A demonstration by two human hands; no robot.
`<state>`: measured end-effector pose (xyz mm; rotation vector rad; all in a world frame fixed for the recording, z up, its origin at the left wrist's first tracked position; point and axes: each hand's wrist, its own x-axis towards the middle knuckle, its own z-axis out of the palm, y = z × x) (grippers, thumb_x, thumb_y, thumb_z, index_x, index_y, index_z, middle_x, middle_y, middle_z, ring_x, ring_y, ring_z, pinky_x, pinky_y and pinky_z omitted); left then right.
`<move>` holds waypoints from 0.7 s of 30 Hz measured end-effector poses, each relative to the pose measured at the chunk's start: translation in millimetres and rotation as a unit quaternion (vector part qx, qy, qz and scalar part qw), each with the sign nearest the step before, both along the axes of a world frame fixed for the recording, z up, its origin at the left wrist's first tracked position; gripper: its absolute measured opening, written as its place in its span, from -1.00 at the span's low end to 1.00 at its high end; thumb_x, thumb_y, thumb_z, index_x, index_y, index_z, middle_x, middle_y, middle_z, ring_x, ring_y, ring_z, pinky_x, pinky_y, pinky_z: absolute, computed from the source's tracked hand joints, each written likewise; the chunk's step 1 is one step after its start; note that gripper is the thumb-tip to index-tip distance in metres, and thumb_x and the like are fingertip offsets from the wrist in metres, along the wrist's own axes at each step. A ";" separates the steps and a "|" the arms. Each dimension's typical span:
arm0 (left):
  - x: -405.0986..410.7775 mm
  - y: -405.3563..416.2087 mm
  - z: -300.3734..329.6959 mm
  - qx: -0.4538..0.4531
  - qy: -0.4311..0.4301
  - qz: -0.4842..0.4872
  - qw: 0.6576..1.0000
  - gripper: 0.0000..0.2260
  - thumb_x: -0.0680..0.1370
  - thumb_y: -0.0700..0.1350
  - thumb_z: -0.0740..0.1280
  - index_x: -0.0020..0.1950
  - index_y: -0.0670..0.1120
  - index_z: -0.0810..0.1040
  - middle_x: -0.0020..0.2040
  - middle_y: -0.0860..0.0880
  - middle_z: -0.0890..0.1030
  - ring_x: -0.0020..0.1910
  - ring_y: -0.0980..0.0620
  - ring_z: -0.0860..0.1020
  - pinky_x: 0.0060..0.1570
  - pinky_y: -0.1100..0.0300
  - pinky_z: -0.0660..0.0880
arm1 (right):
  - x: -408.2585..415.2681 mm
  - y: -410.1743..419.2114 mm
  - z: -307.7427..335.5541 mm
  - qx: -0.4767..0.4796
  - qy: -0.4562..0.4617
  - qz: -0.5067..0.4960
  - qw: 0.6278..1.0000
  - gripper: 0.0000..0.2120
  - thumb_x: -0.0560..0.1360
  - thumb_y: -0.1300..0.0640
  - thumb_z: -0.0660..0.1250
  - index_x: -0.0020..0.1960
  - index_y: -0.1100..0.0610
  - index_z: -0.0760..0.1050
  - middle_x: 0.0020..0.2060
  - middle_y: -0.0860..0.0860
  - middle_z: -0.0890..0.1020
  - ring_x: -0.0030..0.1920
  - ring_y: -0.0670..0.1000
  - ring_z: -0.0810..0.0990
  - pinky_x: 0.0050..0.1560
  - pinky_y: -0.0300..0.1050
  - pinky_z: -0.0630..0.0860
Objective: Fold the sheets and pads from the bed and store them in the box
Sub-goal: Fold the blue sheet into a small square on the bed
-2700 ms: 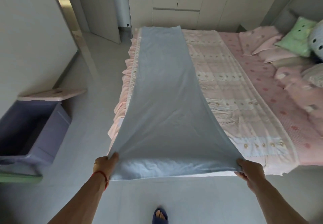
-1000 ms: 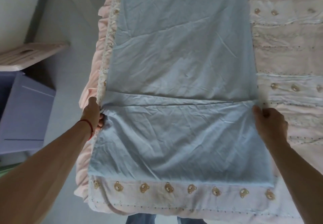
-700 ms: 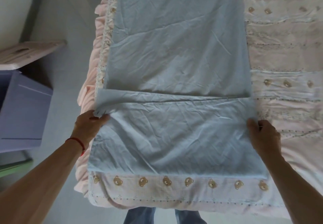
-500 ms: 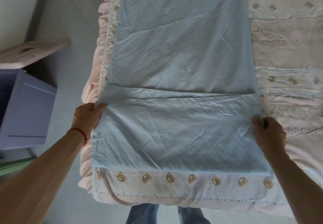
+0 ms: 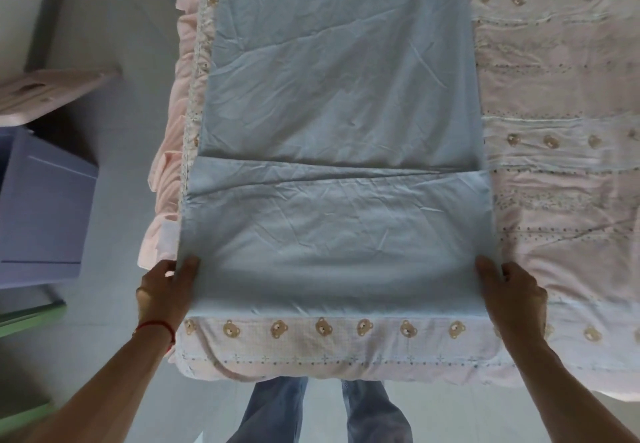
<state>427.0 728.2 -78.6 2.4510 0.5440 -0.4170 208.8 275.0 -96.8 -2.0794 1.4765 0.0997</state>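
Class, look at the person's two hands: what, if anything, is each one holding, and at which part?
Both grip the folded blue sheet near its near end: left hand at its left edge, right hand at its right edge.

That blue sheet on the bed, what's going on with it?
A person is folding the long light-blue cotton sheet on the pink bear-patterned bed cover. Its near end is already doubled over. The left hand and right hand each pinch a side edge of the folded part near its front corners. The open lavender plastic storage box waits on the floor at the left.
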 end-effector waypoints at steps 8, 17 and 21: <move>-18.7 1.4 1.8 0.009 -0.054 -0.005 0.998 -0.68 0.63 0.10 0.29 -0.14 -0.12 0.50 -0.20 -0.19 0.60 -0.18 -0.27 0.51 -0.15 -0.03 0.44 | -14.1 1.8 2.0 -0.019 -0.020 -0.020 0.999 -0.50 0.61 -0.19 0.31 -0.33 0.17 0.47 -0.43 0.11 0.53 -0.26 0.26 0.51 -0.22 0.03 0.37; -22.8 6.4 11.9 -0.005 0.024 -0.021 0.999 -0.67 0.62 0.15 0.32 -0.12 -0.11 0.53 -0.23 -0.08 0.58 -0.23 -0.13 0.50 -0.21 0.04 0.36 | -26.1 -1.5 5.4 0.025 -0.008 -0.035 0.999 -0.58 0.51 -0.32 0.33 -0.01 0.05 0.51 -0.12 0.17 0.61 -0.11 0.21 0.57 -0.07 0.07 0.49; -27.7 14.4 17.2 -0.008 0.060 -0.038 0.997 -0.71 0.58 0.13 0.39 -0.13 -0.09 0.56 -0.25 -0.11 0.64 -0.24 -0.17 0.58 -0.24 0.05 0.45 | -40.7 -2.9 5.5 0.130 -0.004 -0.066 0.989 -0.45 0.41 -0.40 0.36 0.18 -0.01 0.50 -0.10 0.04 0.67 -0.14 0.23 0.67 0.00 0.24 0.62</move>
